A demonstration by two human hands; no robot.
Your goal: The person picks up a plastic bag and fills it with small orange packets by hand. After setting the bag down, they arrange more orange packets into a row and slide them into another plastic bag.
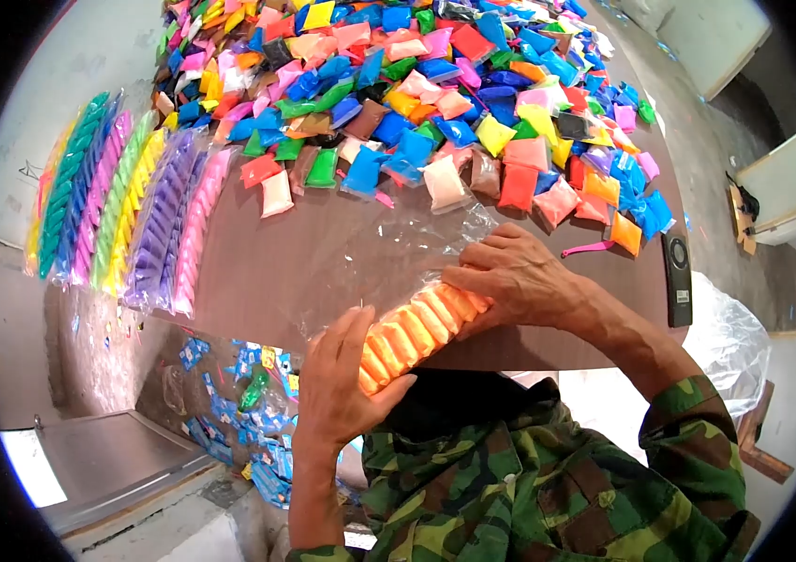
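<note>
A row of orange packets [416, 332] lies side by side between my two hands at the table's near edge. My left hand [342, 375] is closed round the row's lower left end, thumb beneath and fingers above. My right hand [510, 281] grips the upper right end with bent fingers. A clear plastic bag [388, 258] spreads out over the tabletop just beyond the row; whether the packets are inside it, I cannot tell.
A large heap of colourful packets [407, 103] covers the far side of the brown table [248, 253]. Filled long bags [126, 206] line the left edge. A black remote-like device [677, 281] lies at the right edge. Blue wrappers [267, 450] litter the floor.
</note>
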